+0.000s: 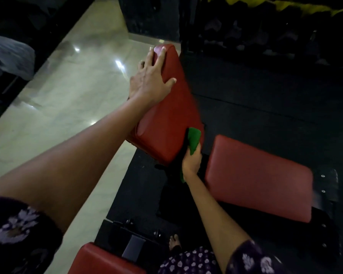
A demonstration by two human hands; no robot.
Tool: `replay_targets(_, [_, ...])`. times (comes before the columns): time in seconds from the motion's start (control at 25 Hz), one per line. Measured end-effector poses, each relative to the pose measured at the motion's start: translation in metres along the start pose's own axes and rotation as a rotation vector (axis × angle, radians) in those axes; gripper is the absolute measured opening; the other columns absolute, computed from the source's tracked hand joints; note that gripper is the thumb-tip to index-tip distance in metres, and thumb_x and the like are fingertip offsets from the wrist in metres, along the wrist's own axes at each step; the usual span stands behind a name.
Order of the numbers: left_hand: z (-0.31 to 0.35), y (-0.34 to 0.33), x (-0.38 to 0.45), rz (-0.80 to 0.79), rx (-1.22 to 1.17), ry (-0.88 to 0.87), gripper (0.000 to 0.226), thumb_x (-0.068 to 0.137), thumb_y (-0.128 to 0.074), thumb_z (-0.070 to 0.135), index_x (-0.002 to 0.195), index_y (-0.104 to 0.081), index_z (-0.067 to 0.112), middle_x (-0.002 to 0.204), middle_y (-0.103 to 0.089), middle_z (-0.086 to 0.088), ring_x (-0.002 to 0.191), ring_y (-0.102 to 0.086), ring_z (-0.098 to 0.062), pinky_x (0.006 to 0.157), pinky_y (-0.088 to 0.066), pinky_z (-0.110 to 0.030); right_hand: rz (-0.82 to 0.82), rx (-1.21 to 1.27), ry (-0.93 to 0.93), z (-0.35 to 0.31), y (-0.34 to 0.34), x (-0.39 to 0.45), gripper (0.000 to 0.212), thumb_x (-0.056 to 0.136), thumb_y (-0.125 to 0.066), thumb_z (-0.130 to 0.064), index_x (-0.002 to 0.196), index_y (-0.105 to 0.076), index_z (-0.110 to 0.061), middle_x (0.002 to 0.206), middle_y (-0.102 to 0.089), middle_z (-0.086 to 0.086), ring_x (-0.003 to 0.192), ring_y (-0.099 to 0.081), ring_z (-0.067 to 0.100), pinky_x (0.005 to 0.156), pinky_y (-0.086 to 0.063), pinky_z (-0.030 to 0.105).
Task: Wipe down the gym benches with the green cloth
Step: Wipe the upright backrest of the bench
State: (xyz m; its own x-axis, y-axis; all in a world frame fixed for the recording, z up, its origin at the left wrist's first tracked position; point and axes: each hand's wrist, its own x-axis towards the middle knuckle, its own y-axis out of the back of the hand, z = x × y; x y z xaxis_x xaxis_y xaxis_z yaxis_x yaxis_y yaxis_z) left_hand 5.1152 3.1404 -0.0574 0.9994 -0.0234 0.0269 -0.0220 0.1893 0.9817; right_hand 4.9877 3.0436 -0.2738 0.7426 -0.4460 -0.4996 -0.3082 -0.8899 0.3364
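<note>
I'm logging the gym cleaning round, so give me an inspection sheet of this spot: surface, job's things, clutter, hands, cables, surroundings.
Surface: long red bench pad, tilted, glossy near its far end.
Job's things: green cloth at the pad's lower right edge; second red pad to the right; third red pad at the bottom.
Clutter: nothing seen.
Hands: left hand flat on the long pad's far end, fingers spread; right hand grips the cloth.
Cables: nothing seen.
Surroundings: pale shiny floor on the left, dark mat on the right, black frame with bolts; background too dark to tell.
</note>
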Motion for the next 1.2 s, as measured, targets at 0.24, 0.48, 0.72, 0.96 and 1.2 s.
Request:
replay_targets(0.24, [0.003,0.0,-0.001,0.036,0.015,-0.014,0.077,0.089,-0.051,0.051,0.15,-0.008,0.034,0.159,-0.008,0.003,0.136,-0.031,-0.026,0.095,-0.042,-0.043,-0.042,0.045,-0.318,0.022,0.015,0.065,0.04,0.098,-0.043,-0.019,0.138,-0.04,-0.012,0.128,-0.052,0.017,0.115,-0.052,0.034,0.089,-0.04,0.034])
replay_targets(0.48, [0.0,-0.009,0.004,0.082,0.04,-0.016,0.076,0.089,-0.05,0.053,0.15,-0.008,0.036,0.159,-0.009,0.005,0.133,-0.035,-0.025,0.092,-0.042,-0.04,-0.084,0.121,-0.379,-0.002,0.022,0.121,0.04,0.104,-0.034,-0.022,0.135,-0.041,0.001,0.133,-0.048,0.021,0.12,-0.048,0.038,0.081,-0.042,0.038])
replay_targets(0.72, [-0.006,-0.012,0.009,0.076,0.074,0.006,0.07,0.092,-0.044,0.053,0.15,-0.009,0.036,0.159,-0.009,0.005,0.133,-0.034,-0.026,0.092,-0.041,-0.042,-0.125,-0.023,-0.052,-0.052,0.004,0.132,0.041,0.096,-0.046,-0.029,0.136,-0.044,-0.024,0.123,-0.058,0.01,0.114,-0.054,0.031,0.094,-0.043,0.037])
replay_targets(0.96, [-0.007,-0.014,0.013,0.047,0.081,0.017,0.069,0.092,-0.045,0.051,0.15,-0.012,0.033,0.158,-0.012,0.002,0.131,-0.036,-0.032,0.095,-0.04,-0.046,-0.146,-0.105,0.137,-0.077,-0.001,0.048,0.054,0.098,-0.045,-0.033,0.148,-0.028,-0.023,0.146,-0.038,0.015,0.128,-0.043,0.031,0.098,-0.036,0.034])
replay_targets(1.2, [0.002,-0.004,0.006,0.016,0.038,-0.019,0.073,0.091,-0.052,0.043,0.15,-0.016,0.022,0.156,-0.018,-0.011,0.136,-0.028,-0.035,0.105,-0.033,-0.047,-0.378,-0.092,0.292,-0.062,0.065,0.001,0.048,0.094,-0.055,-0.018,0.14,-0.043,-0.017,0.134,-0.053,0.004,0.121,-0.049,0.018,0.104,-0.037,0.031])
